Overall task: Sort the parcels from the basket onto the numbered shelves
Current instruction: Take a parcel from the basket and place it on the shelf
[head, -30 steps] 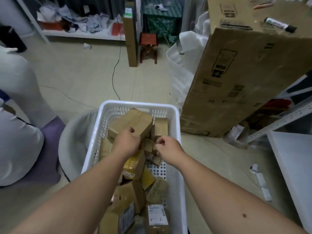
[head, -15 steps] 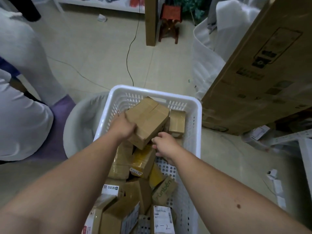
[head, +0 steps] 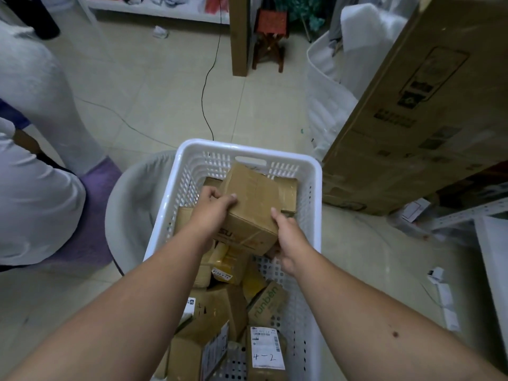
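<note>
Head view: pick-up step is judged in hand; a taped brown cardboard parcel (head: 254,207) is gripped over the far half of the white perforated plastic basket (head: 313,193), above the other parcels. Left hand (head: 213,209) is curled round the box's near-left corner, thumb on top; right hand (head: 286,237) is cupped on the near-right corner, fingers wrapped under. Both forearms are stretched forward and down. Next, its shelf number must likely be found; none is seen on the visible faces. A labelled parcel marked 4-2 (head: 265,350) lies nearer.
</note>
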